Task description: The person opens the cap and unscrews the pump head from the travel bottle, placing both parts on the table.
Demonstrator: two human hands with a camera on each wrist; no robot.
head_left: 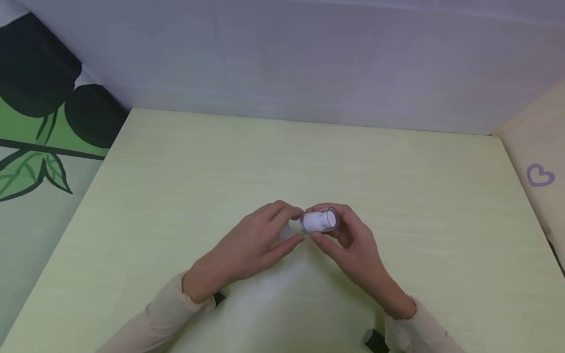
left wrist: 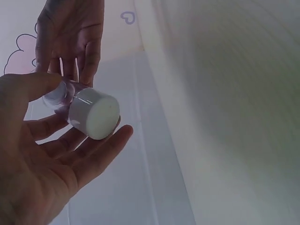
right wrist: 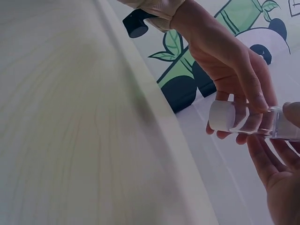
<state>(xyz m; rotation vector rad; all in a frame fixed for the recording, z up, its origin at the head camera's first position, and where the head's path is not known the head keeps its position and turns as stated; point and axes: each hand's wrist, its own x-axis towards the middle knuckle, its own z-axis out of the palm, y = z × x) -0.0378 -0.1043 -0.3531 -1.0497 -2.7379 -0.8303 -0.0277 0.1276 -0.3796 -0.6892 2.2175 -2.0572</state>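
Observation:
A small clear bottle [head_left: 318,221] is held between both hands above the table. It lies nearly level, with a white piece inside its clear right end. The left hand [head_left: 253,242] grips the other end, thumb on one side and fingers on the far side. A plain white, round end [left wrist: 96,115] of the bottle faces the left wrist view, beside the fingers. Around the clear end curl the right hand's [head_left: 353,242] thumb and fingers. In the right wrist view, the clear middle [right wrist: 251,121] shows between the two hands, fingers partly covering it.
A pale wood-grain table [head_left: 176,166] spreads beneath the hands. Behind it rises a plain lilac-grey wall [head_left: 309,63]. Panels with a green and black drawing [head_left: 35,68] and a purple heart [head_left: 540,175] flank the sides. Small dark pieces [head_left: 376,340] stick out by both sleeves.

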